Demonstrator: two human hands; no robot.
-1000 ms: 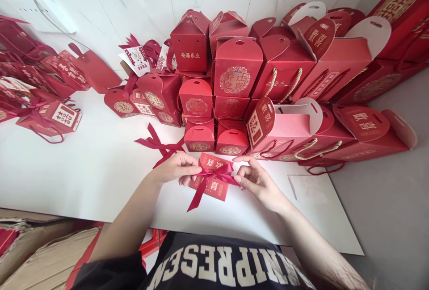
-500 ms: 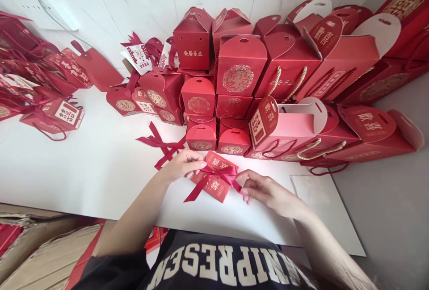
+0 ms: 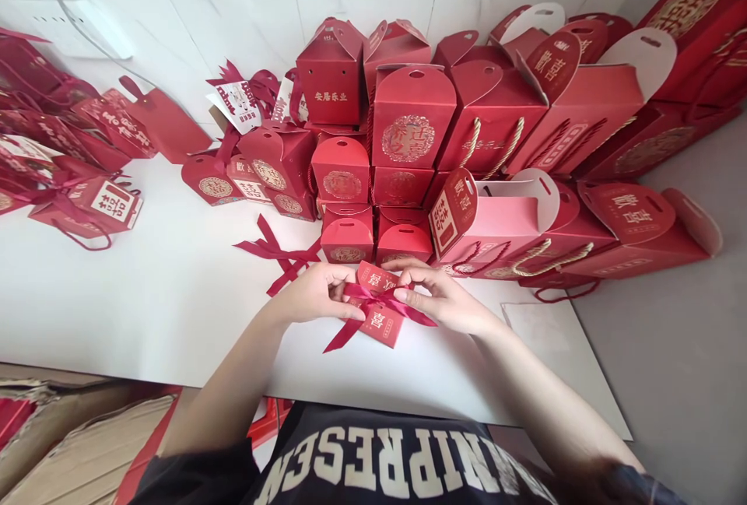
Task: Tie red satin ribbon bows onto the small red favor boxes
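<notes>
In front of me a small flat red card [image 3: 384, 326] with gold Chinese characters lies on the white table. A dark pink satin ribbon [image 3: 344, 335] crosses it and is tied in a bow at its middle. My left hand [image 3: 312, 292] pinches the bow's left loop between thumb and fingers. On the other side, my right hand [image 3: 440, 296] has its thumb and fingers closed on the right part of the bow. One ribbon tail hangs toward the lower left, another toward the right. The fingers partly cover the card's upper edge.
Stacked red gift boxes [image 3: 414, 120] with handles line the wall behind the card. Loose ribbon [image 3: 274, 248] lies left of my left hand. More red boxes [image 3: 87, 205] sit at the far left of the white table [image 3: 175, 295]. Cardboard [image 3: 87, 443] stands below the front edge.
My right hand has moved up and left from the ribbon's right tail to the bow. My left hand has shifted slightly right and down, onto the left loop.
</notes>
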